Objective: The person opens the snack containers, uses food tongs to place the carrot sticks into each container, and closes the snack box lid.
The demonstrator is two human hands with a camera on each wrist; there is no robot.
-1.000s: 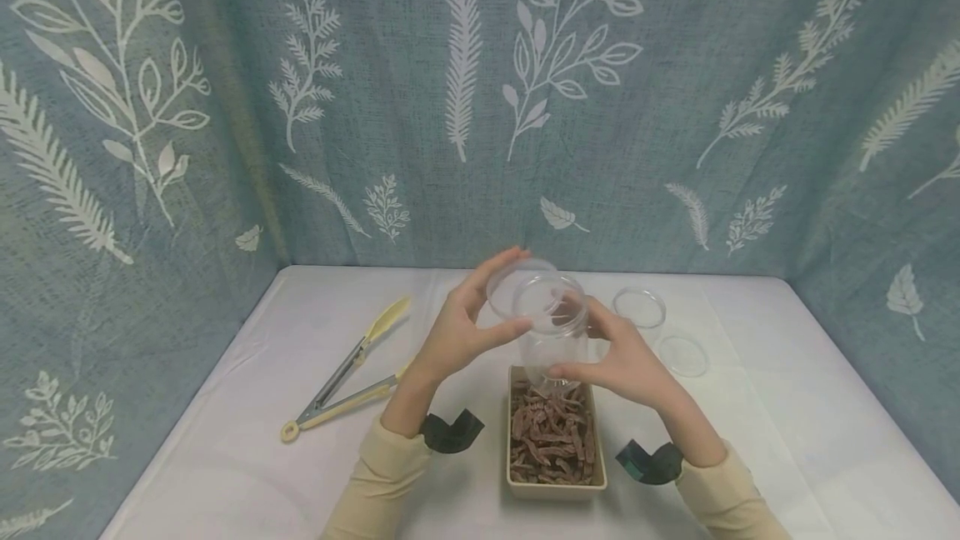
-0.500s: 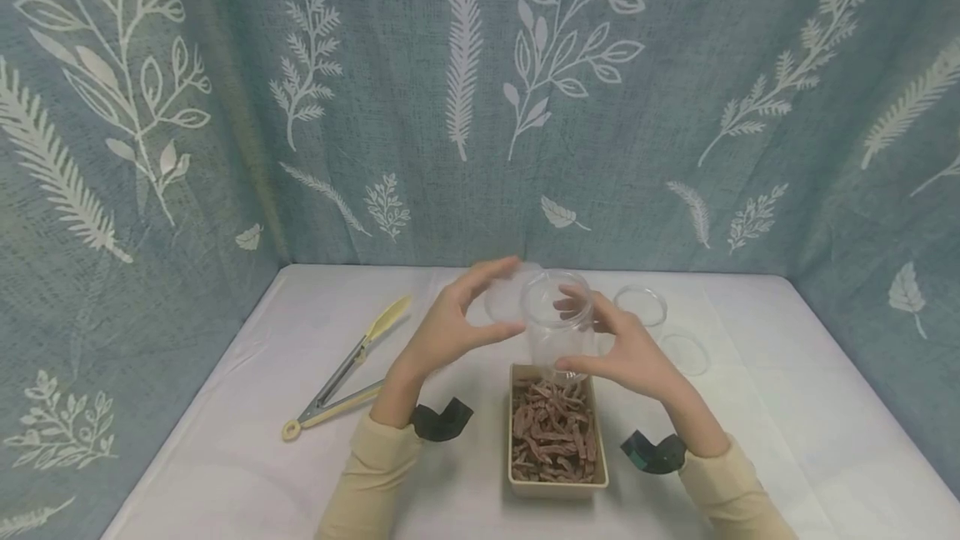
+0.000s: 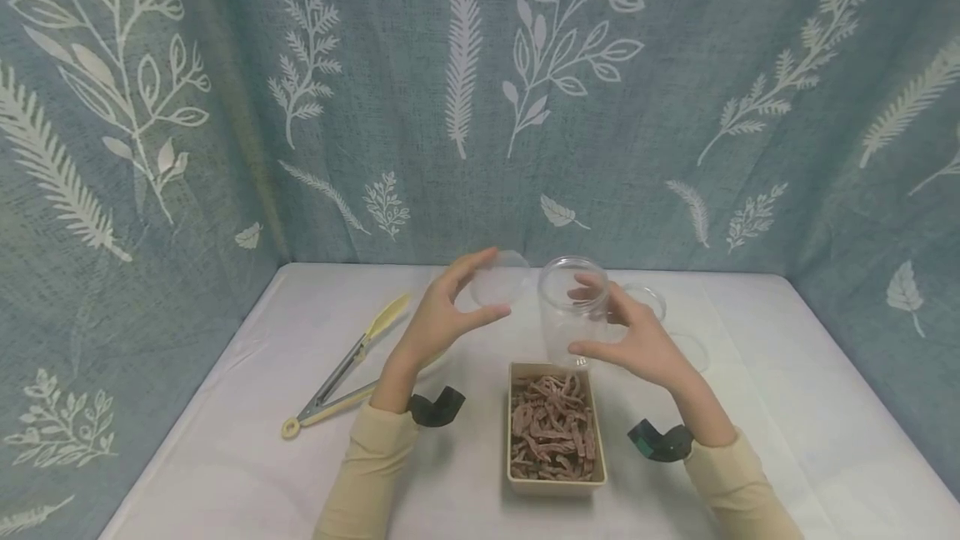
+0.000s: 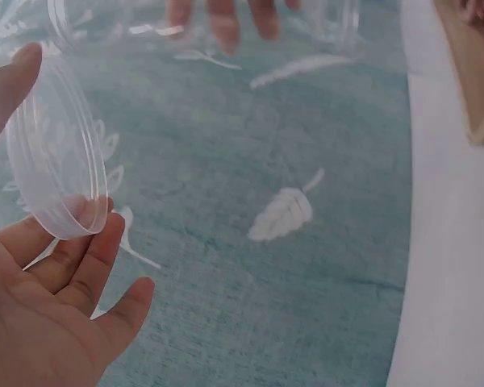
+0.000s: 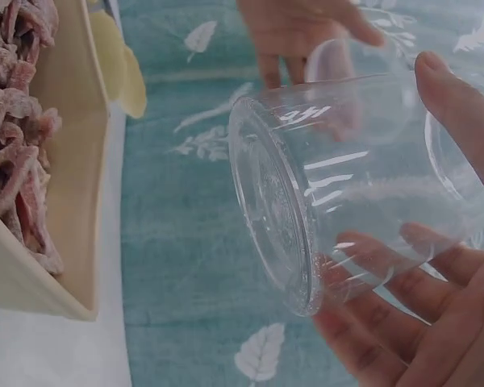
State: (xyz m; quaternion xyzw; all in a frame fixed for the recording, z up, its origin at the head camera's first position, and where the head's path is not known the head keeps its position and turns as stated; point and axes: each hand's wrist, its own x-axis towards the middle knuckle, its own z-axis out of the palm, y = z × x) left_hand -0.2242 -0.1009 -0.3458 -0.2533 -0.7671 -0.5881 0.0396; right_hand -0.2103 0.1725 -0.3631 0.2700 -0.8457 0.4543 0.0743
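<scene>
My left hand (image 3: 435, 323) pinches a thin clear plastic lid (image 3: 504, 280) by its edge, between thumb and fingertips. In the left wrist view that round lid (image 4: 58, 153) stands on edge. My right hand (image 3: 647, 344) grips a clear plastic jar (image 3: 558, 325), thumb on one side and fingers on the other. Its mouth is uncovered, and nothing shows inside the see-through wall. Lid and jar are apart, both held up above the table. Just below the jar is a beige tray (image 3: 557, 488) of brownish-red meat strips (image 3: 553, 432).
Yellow-tipped metal tongs (image 3: 333, 382) lie spread on the left of the white table (image 3: 225, 473), partly behind my left forearm. Behind my right hand are a clear round rim (image 3: 656, 300) and a clear disc (image 3: 693, 351). A patterned blue-green curtain (image 3: 480, 190) encloses the table's back and sides.
Lid and jar overlapped in view a second ago; now a gap separates them. My left hand has drawn the lid leftward, while my right hand has shifted the jar slightly right and upward.
</scene>
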